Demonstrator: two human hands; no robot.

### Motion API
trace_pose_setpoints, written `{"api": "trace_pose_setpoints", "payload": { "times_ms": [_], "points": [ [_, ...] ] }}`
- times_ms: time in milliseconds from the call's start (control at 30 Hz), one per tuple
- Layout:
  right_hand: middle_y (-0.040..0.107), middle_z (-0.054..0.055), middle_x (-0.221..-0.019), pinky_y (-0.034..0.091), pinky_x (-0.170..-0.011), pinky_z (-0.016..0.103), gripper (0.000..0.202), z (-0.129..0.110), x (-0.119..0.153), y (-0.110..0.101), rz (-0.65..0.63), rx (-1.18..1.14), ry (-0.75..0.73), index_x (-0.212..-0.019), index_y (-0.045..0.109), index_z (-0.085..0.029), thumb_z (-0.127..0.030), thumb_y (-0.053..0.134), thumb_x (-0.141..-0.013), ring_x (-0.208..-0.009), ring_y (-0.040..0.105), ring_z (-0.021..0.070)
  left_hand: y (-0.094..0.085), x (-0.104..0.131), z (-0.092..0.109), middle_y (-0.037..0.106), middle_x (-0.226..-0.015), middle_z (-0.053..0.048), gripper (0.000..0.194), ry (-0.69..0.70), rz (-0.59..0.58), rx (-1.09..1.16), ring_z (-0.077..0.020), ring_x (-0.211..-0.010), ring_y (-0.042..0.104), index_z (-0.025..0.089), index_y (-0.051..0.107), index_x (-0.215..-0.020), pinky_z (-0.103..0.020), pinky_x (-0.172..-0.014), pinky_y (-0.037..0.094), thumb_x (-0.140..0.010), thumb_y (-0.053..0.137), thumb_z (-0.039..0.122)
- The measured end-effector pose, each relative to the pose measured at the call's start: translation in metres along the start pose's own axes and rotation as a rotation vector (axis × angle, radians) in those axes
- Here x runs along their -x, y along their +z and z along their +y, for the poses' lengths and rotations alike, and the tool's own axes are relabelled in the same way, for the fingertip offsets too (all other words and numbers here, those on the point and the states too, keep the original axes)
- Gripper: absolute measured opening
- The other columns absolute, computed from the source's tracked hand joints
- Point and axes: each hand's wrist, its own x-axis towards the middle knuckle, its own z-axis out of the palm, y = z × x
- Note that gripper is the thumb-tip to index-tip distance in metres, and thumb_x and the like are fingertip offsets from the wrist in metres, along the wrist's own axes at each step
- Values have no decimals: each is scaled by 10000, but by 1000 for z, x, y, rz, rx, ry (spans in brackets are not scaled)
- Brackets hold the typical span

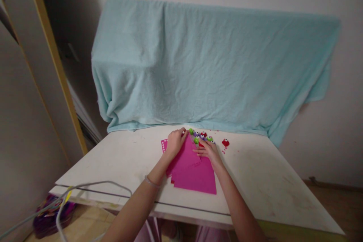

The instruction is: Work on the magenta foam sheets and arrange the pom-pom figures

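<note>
Pink sheets (195, 177) lie overlapping on the white table, one with a row of small white marks along its left edge. My left hand (176, 141) has its fingers closed at the upper corner of the top sheet; what they pinch is too small to make out. My right hand (208, 150) rests with spread fingers at the sheet's right side, against a cluster of small red, green and purple pieces with eye-like dots (203, 135). A single red piece with an eye (225, 142) lies apart to the right, small red bits below it.
A light blue cloth (212, 68) hangs behind the white table (263, 181). Grey cables (93, 183) cross the table's front left edge. A purple package (53, 215) is on the floor at the lower left, near a yellow-edged panel (53, 53).
</note>
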Motion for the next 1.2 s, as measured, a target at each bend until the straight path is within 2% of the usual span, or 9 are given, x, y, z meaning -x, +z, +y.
{"api": "trace_pose_setpoints", "payload": {
  "times_ms": [167,300,433,500,567,667,800,1000,1200],
  "points": [
    [704,77,-693,562,-494,245,325,-8,6,1,10,-72,51,-919,571,-167,-433,709,-794,-668,731,242,-1,-1,0,691,-783,-61,402,-75,-2,13,-186,-699,614,224,641,-985,-255,-627,299,-970,347,496],
    [692,64,-663,561,-495,245,306,-11,9,2,-4,-88,50,-936,566,-164,-415,691,-812,-652,727,236,-1,-1,0,684,-767,-69,435,-116,-6,2,-187,-696,610,208,638,-976,-254,-632,296,-964,339,524],
    [694,63,-660,540,-466,227,346,-10,10,2,-50,-62,29,-919,566,-166,-469,685,-803,-574,706,204,-1,-1,0,675,-735,-79,460,-141,-8,-28,-208,-708,611,198,641,-906,-265,-626,293,-951,346,549],
    [687,50,-640,460,-369,193,367,-8,10,1,-80,-34,4,-909,569,-167,-505,663,-803,-457,655,166,-1,-1,1,675,-733,-79,460,-149,-12,-36,-211,-710,611,200,639,-874,-268,-624,293,-949,351,551],
    [679,34,-628,328,-286,165,388,-6,9,0,-100,4,-37,-896,578,-165,-538,636,-806,-344,562,115,-1,-1,1,674,-736,-77,468,-143,-13,-34,-207,-702,606,201,633,-847,-270,-620,290,-948,346,557],
    [666,14,-610,231,-270,162,415,-5,8,-1,-86,59,-111,-872,598,-163,-573,608,-807,-287,458,67,-2,-1,3,670,-737,-76,494,-124,-9,-23,-202,-690,599,200,625,-831,-273,-619,287,-948,324,574],
    [641,2,-581,244,-294,177,449,-2,6,-1,-81,95,-155,-794,609,-162,-611,602,-789,-305,428,57,-3,0,5,666,-738,-82,512,-122,-23,-22,-200,-688,597,194,622,-840,-271,-627,292,-950,305,580],
    [611,-18,-564,220,-297,187,465,1,1,1,-121,156,-115,-762,597,-170,-635,622,-756,-306,399,56,-2,-1,4,666,-725,-77,515,-108,-17,-27,-201,-673,595,201,625,-842,-274,-613,276,-954,292,576],
    [572,-35,-526,211,-314,181,448,-2,7,3,-129,169,-193,-728,575,-177,-620,625,-763,-327,389,54,-2,-1,3,672,-746,-81,496,-94,-35,-32,-198,-699,604,198,623,-851,-269,-626,283,-961,300,557]
  ]
}}
